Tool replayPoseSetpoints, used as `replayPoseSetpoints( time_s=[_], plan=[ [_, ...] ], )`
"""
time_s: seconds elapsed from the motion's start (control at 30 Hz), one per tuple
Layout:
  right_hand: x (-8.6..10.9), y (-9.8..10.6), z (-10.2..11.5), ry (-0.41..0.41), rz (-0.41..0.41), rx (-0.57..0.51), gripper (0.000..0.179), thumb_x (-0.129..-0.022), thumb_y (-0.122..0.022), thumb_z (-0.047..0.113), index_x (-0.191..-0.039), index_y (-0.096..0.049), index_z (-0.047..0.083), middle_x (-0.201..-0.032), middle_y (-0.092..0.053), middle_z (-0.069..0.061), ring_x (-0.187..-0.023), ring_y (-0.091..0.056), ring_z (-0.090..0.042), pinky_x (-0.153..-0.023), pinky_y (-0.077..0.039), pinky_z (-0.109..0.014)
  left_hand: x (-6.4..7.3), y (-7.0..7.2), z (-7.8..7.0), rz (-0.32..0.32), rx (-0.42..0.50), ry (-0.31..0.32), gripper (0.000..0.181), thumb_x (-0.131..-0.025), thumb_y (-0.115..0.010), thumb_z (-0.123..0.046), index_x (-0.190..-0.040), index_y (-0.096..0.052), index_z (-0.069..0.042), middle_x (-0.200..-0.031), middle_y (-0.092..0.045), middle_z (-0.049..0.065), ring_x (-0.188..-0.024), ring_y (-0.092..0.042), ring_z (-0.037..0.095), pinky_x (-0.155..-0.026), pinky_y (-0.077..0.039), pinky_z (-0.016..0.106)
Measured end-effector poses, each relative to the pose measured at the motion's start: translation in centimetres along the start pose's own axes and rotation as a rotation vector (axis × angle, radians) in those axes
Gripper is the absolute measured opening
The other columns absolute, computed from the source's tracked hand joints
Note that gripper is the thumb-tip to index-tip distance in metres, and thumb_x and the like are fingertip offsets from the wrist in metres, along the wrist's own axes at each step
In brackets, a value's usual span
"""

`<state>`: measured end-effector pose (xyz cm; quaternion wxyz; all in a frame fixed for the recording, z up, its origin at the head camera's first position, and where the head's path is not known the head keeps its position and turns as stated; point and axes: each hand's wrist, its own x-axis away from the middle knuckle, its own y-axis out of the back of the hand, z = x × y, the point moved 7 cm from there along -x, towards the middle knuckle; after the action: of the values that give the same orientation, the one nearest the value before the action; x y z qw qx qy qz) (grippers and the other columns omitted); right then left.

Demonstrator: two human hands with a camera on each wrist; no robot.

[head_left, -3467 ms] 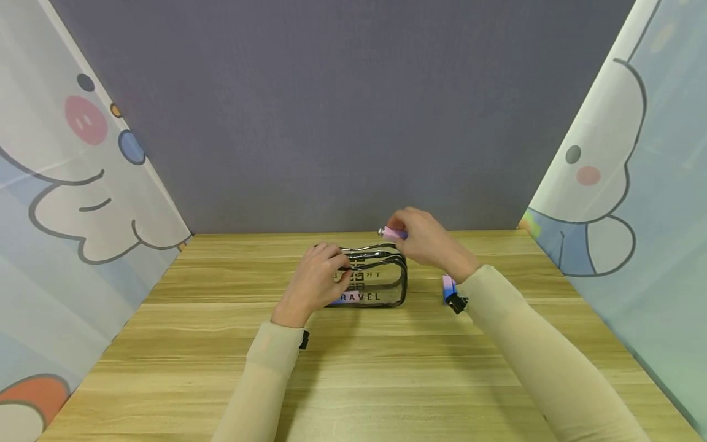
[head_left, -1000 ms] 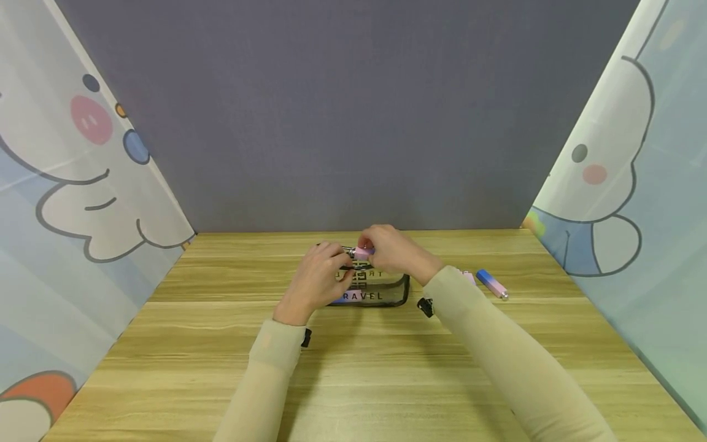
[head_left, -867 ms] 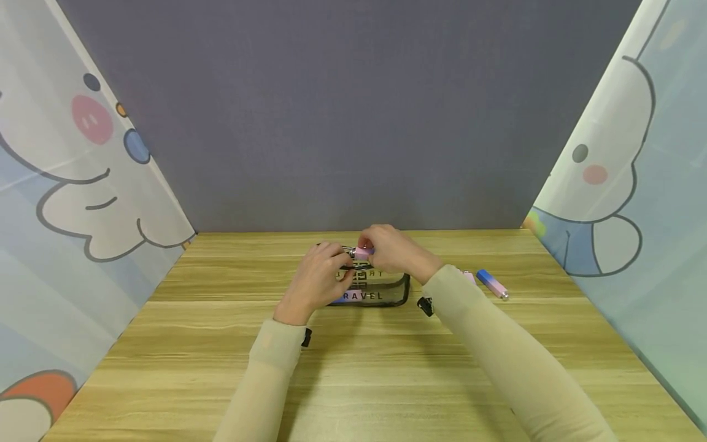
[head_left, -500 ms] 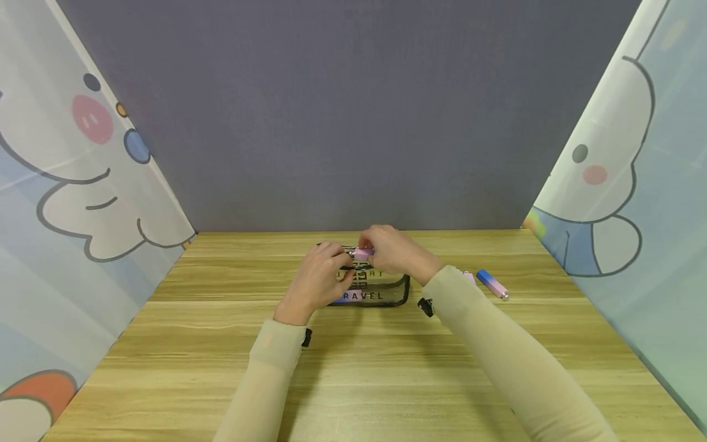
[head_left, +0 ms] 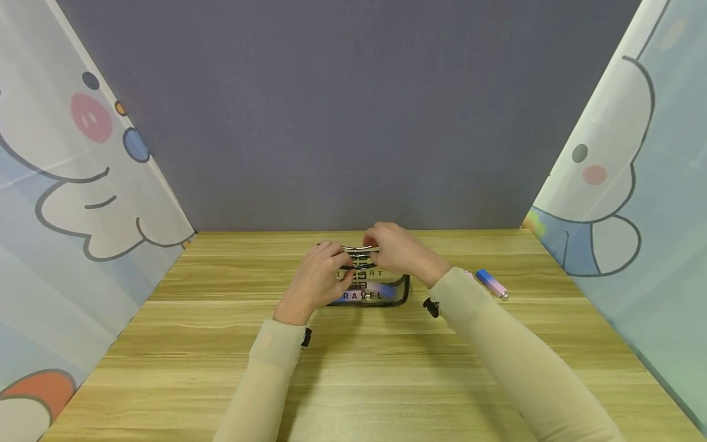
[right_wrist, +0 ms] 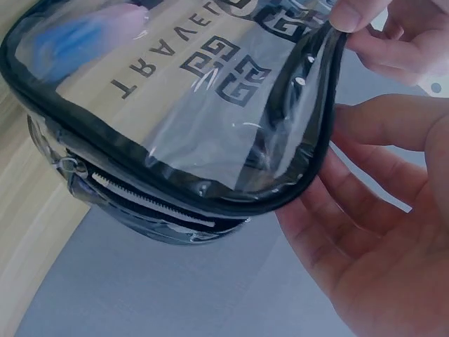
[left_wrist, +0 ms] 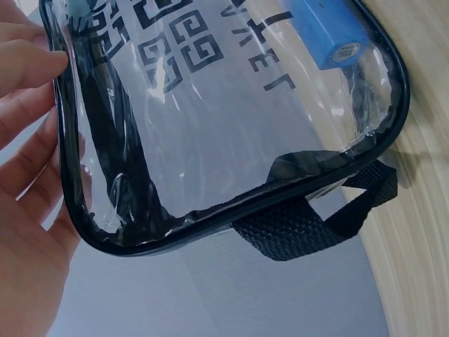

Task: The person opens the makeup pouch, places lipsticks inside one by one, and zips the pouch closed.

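A clear toiletry bag (head_left: 394,281) with black piping and printed lettering stands on the table, its top open. My left hand (head_left: 319,279) pinches the front rim between thumb and fingers; the left wrist view shows these fingers (left_wrist: 31,67) at the edge. Over the right part of the opening, my right hand (head_left: 399,248) has loosely bent fingers and nothing between them; its fingers (right_wrist: 330,210) lie beside the bag's edge. Inside, at the bottom, lie slim pink-and-blue square tubes; one blue end (left_wrist: 330,35) shows through the plastic.
Right of the bag another pink-and-blue tube (head_left: 491,284) with a silver end lies on the wooden table (head_left: 353,380). A further pink piece (head_left: 469,274) is mostly hidden by the right sleeve. A grey panel (head_left: 353,123) stands behind, with cartoon-printed curtains (head_left: 585,184) at both sides.
The tube that my right hand held over the opening has been let go and now lies in the bag. My right hand has shifted slightly right; my left hand has kept its place.
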<state>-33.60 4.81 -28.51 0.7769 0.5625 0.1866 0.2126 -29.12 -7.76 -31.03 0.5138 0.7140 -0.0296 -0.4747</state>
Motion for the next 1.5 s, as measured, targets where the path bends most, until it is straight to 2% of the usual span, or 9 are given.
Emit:
replayPoseSetpoints(
  time_s=[0.67, 0.9, 1.13, 1.5],
  plan=[
    [1.8, 1.3, -0.8, 0.041, -0.038, 0.001, 0.024, -0.095, -0.066, 0.013, -0.117, -0.069, 0.003, -0.111, -0.065, -0.009, -0.102, -0.062, -0.027, -0.089, -0.052, -0.045, -0.1, -0.3, 0.2, 0.027, -0.001, 0.022, 0.006, -0.083, -0.08, -0.01, -0.085, -0.074, -0.012, -0.091, -0.066, 0.001, -0.088, -0.062, 0.022, -0.08, -0.051, 0.038],
    [2.6, 1.5, -1.3, 0.051, -0.031, -0.012, 0.025, -0.096, -0.067, 0.013, -0.118, -0.069, 0.003, -0.114, -0.065, -0.012, -0.106, -0.061, -0.028, -0.092, -0.051, -0.047, -0.1, -0.4, 0.3, 0.036, -0.012, 0.028, 0.005, -0.084, -0.079, -0.011, -0.086, -0.075, -0.012, -0.091, -0.066, 0.001, -0.088, -0.062, 0.022, -0.081, -0.051, 0.039],
    [3.6, 1.4, -2.4, 0.047, -0.057, 0.001, 0.027, -0.094, -0.068, 0.011, -0.12, -0.069, 0.001, -0.108, -0.064, -0.009, -0.102, -0.061, -0.027, -0.09, -0.052, -0.047, 0.0, -0.4, 0.3, 0.041, -0.014, 0.031, 0.005, -0.084, -0.079, -0.011, -0.086, -0.075, -0.012, -0.09, -0.066, 0.001, -0.088, -0.062, 0.022, -0.082, -0.051, 0.039],
    [5.0, 1.3, -4.6, 0.05, -0.131, 0.008, 0.028, -0.093, -0.07, 0.01, -0.119, -0.069, -0.001, -0.11, -0.067, -0.012, -0.101, -0.063, -0.03, -0.089, -0.053, -0.048, 0.0, -0.3, 0.3, 0.051, -0.009, 0.043, 0.007, -0.084, -0.08, -0.01, -0.088, -0.075, -0.012, -0.091, -0.067, 0.001, -0.089, -0.062, 0.021, -0.082, -0.051, 0.038]
  ],
)
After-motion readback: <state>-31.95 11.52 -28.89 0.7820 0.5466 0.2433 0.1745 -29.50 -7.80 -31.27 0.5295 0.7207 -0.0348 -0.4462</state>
